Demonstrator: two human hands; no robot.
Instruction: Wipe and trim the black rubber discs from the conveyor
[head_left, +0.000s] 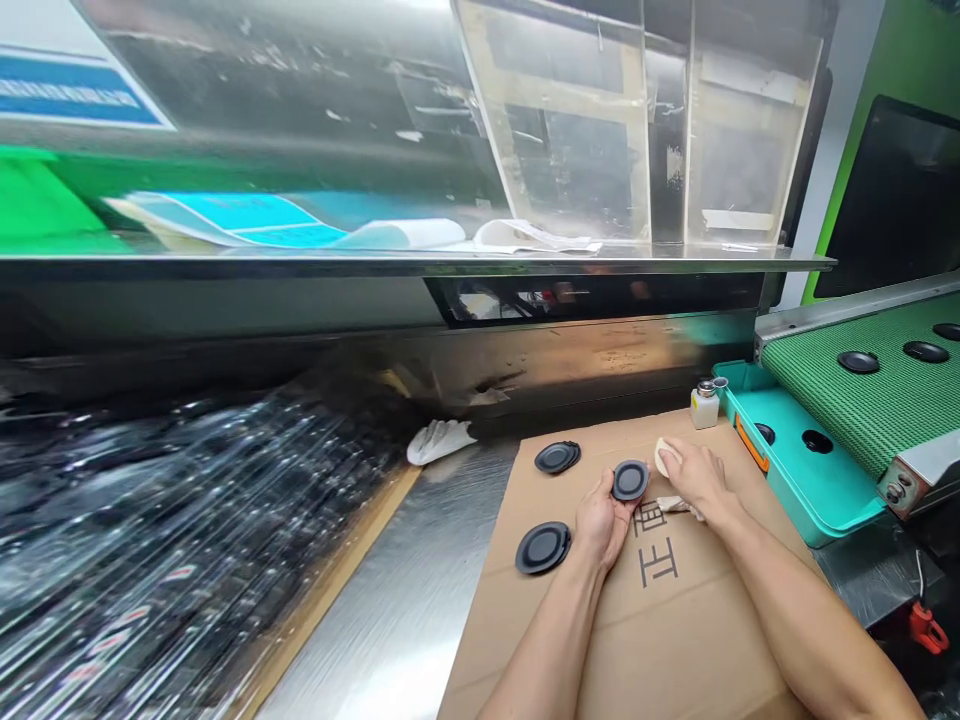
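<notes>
Over the cardboard sheet (622, 640), my left hand (602, 520) holds a round dark grey disc (631, 481) by its edge, face up. Just right of it, my right hand (694, 474) grips a small cream-coloured pad (663, 456), apart from the disc. Below my right hand a crumpled pale cloth (675, 505) lies on the cardboard, beside printed black characters. Two groups of overlapping black discs rest left of my hands, one farther back (557, 457) and one nearer (543, 548).
A small white bottle (704, 406) stands at the cardboard's back right corner. Beside it a teal tray (825, 500) holds black discs under a green conveyor belt (840, 390) carrying more discs. A white glove (439, 441) lies left, near plastic-wrapped goods (172, 540). A metal shelf (375, 264) spans the back.
</notes>
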